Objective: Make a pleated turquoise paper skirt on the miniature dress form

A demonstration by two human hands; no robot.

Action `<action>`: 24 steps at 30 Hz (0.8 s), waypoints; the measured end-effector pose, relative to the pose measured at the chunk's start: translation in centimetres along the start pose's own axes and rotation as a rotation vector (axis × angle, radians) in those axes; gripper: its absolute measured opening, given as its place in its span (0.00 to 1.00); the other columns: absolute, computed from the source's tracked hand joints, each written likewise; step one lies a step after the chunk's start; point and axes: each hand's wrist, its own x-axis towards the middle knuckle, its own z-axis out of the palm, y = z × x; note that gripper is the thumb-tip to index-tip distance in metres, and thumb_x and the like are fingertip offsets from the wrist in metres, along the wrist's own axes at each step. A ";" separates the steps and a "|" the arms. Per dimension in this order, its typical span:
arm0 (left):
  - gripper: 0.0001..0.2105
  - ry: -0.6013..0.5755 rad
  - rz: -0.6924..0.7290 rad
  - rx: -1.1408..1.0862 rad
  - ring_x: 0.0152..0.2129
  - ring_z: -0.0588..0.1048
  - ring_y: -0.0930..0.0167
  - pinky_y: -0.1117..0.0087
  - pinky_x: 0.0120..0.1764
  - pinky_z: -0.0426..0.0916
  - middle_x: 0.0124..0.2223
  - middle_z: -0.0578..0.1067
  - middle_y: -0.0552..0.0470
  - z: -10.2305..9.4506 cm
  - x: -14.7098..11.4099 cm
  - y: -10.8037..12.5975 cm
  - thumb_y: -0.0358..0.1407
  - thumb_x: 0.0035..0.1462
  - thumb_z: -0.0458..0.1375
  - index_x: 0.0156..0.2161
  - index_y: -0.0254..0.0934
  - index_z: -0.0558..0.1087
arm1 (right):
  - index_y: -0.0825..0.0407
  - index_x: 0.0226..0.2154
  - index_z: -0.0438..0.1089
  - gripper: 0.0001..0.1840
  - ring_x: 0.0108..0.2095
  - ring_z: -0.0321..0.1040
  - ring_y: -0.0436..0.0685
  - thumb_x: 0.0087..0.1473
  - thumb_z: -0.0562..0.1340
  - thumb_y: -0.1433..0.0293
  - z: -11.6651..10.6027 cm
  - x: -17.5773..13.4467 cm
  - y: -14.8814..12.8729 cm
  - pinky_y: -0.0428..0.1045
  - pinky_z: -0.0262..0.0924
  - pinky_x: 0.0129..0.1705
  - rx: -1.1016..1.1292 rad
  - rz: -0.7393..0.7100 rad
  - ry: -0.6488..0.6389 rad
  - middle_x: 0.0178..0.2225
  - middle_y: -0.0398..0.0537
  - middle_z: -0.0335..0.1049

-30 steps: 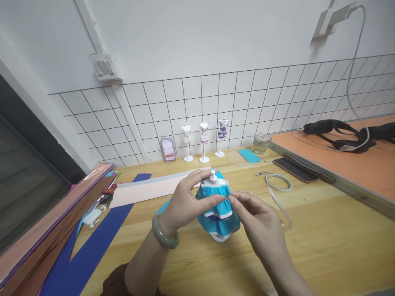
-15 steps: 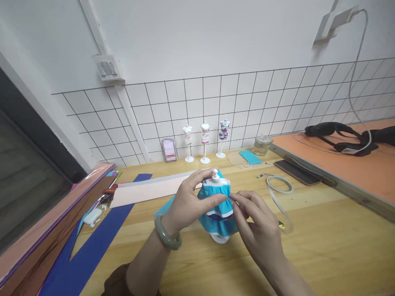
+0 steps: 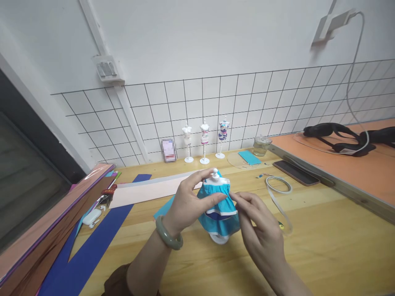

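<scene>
A small white dress-form mannequin (image 3: 215, 174) stands upright on the table, dressed in a bright blue gathered dress (image 3: 217, 204). White trim and a dark blue band show below its upper tier. My left hand (image 3: 193, 195), a green bangle at the wrist, grips the mannequin from the left, thumb across the front of the dress and index finger up by the neck knob. On the other side, my right hand (image 3: 259, 222) has its fingers closed at the edge of the upper tier; its thumb tip is partly hidden. The round base (image 3: 219, 239) shows beneath the skirt.
Three small mannequins (image 3: 204, 139) stand along the wall beside a blurred upright card (image 3: 168, 150). To the right lie a ribbon roll (image 3: 278, 185), a phone (image 3: 295, 172) and a glass cup (image 3: 262, 146). Coloured sheets (image 3: 101, 242) and an earbud case (image 3: 91, 216) are left.
My right hand has shifted slightly right and down along the dress. The upper tier's right hem now flares farther outward. My left hand keeps nearly the same hold.
</scene>
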 end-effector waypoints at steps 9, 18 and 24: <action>0.25 -0.018 0.003 -0.014 0.49 0.72 0.63 0.59 0.53 0.66 0.53 0.73 0.48 0.0 0.0 0.0 0.41 0.46 0.67 0.51 0.44 0.71 | 0.45 0.52 0.68 0.19 0.57 0.59 0.57 0.61 0.54 0.62 -0.5 1.9 -1.7 0.51 0.62 0.51 0.158 0.419 -0.055 0.53 0.49 0.66; 0.26 -0.005 0.009 -0.007 0.48 0.72 0.63 0.60 0.53 0.67 0.52 0.74 0.49 0.0 -0.1 0.0 0.41 0.46 0.67 0.52 0.44 0.70 | 0.45 0.51 0.68 0.19 0.57 0.59 0.58 0.60 0.55 0.59 0.1 1.2 -2.4 0.52 0.59 0.55 0.158 0.405 -0.079 0.55 0.49 0.64; 0.25 -0.013 0.072 0.035 0.48 0.72 0.65 0.63 0.52 0.67 0.51 0.74 0.51 0.2 -0.2 0.0 0.41 0.48 0.66 0.53 0.45 0.70 | 0.41 0.48 0.72 0.18 0.58 0.58 0.59 0.56 0.58 0.56 -0.8 3.0 -2.4 0.49 0.64 0.50 0.188 0.526 -0.015 0.53 0.45 0.67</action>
